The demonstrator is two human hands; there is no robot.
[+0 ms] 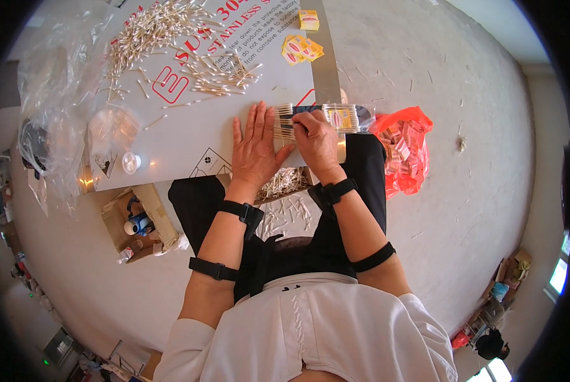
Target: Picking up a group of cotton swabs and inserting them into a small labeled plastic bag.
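My left hand [256,146] lies flat on the metal-topped table, fingers stretched out, at the left side of a small row of cotton swabs [284,122]. My right hand [317,141] is curled at the right of that row, fingertips pressed down together. What it pinches, if anything, is hidden beneath the fingers. Just beyond its knuckles, to the right, a pack of cotton swabs with a yellow card [341,119] lies at the table's edge, its clear plastic sleeve reaching out to the right. A dark strip runs under the swabs.
Loose cotton swabs [157,32] are heaped at the far left. Yellow cards [302,49] lie at the far right. A white round container [131,163] stands near the front-left corner. A red bag [407,149] of small packs hangs right; an open cardboard box [142,223] sits below left.
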